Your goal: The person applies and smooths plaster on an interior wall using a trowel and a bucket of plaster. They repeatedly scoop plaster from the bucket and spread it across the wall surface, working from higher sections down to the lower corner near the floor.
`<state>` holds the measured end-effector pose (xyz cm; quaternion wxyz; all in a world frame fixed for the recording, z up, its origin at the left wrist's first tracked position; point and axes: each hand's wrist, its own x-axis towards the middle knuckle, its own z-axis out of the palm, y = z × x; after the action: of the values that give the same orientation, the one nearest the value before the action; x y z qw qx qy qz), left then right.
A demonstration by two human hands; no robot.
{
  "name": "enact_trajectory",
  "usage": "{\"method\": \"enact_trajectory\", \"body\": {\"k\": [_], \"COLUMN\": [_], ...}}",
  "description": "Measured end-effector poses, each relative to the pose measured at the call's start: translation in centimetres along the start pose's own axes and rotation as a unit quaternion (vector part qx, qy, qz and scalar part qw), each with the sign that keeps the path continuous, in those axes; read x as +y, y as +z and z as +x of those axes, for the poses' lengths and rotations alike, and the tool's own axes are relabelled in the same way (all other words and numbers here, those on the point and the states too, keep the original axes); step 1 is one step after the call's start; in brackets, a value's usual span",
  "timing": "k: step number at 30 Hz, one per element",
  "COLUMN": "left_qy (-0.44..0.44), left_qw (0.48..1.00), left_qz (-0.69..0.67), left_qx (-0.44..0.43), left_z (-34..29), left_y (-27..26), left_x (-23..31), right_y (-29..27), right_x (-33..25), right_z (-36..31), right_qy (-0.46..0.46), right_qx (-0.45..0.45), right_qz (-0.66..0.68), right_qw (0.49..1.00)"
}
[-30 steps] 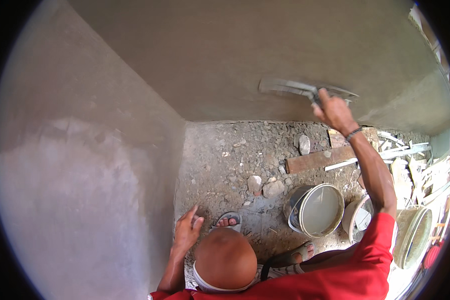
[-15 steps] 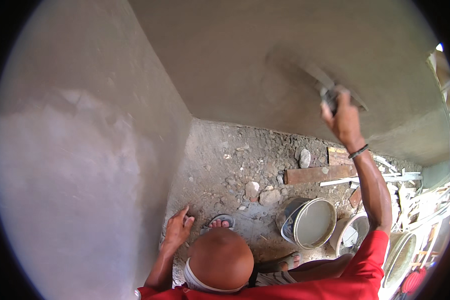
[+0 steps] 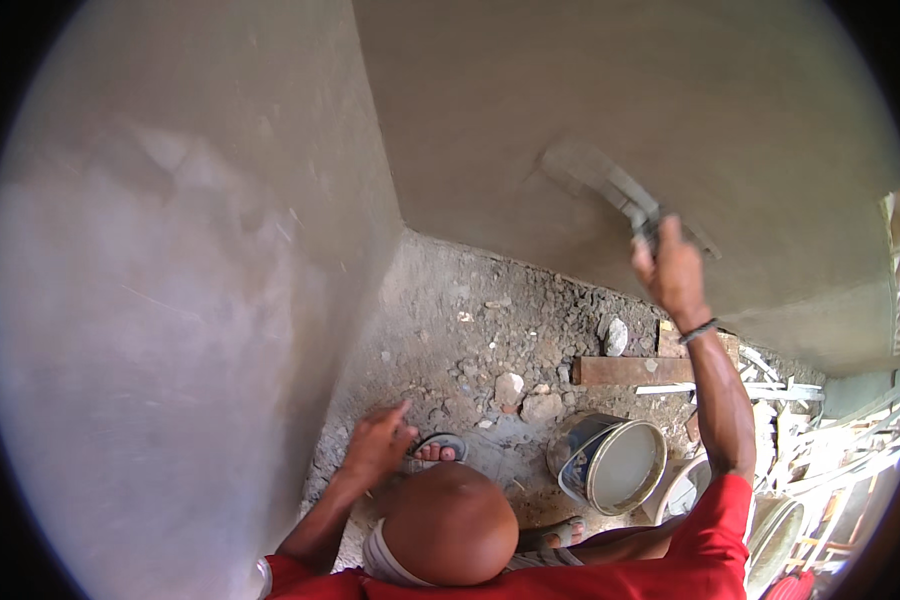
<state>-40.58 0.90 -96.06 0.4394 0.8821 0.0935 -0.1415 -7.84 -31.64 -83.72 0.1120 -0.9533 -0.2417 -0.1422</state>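
My right hand (image 3: 676,278) is wrapped round the handle of a plastering trowel (image 3: 602,178). Its long flat blade lies on or very close to the smooth grey-brown wall (image 3: 760,110) ahead, slanting from upper left to lower right. Motion blurs part of the blade. Down by the left wall (image 3: 160,320), my left hand (image 3: 378,446) hovers over the rough ground beside my sandalled foot (image 3: 438,449). Its index finger points forward, the other fingers are loosely bent, and no object shows in it.
A bucket (image 3: 627,467) of grey liquid stands right of my bent knee, with a second container (image 3: 682,492) behind it. Stones (image 3: 542,406), a wooden board (image 3: 630,371) and white strips (image 3: 830,440) litter the rubble floor. Both walls meet in a corner ahead-left.
My right hand and the trowel have shifted slightly down and left in the picture. The left hand has moved a little right, its index finger extended. The whole view has tilted a little.
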Motion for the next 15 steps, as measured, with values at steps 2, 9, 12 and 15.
{"method": "enact_trajectory", "body": {"k": [2,9,12,15], "left_qy": [-0.035,0.169,-0.018,-0.015], "left_qw": [0.999,0.984,0.999,0.998], "left_qz": [-0.013,-0.013,-0.041,-0.066], "left_qx": [-0.006,0.048,0.019,0.013], "left_z": [-0.2,3.4,1.3,2.5], "left_y": [0.6,1.5,-0.4,0.9], "left_x": [-0.9,1.3,-0.3,-0.5], "right_y": [-2.2,4.8,1.6,0.4], "right_x": [-3.1,-1.8,-2.2,-6.7], "right_z": [2.9,-0.9,0.0,4.5], "right_qy": [0.006,-0.015,0.009,0.011], "right_qx": [-0.005,-0.154,-0.026,-0.022], "right_qz": [0.057,-0.085,0.015,0.103], "right_qw": [0.998,0.984,0.999,0.994]}}
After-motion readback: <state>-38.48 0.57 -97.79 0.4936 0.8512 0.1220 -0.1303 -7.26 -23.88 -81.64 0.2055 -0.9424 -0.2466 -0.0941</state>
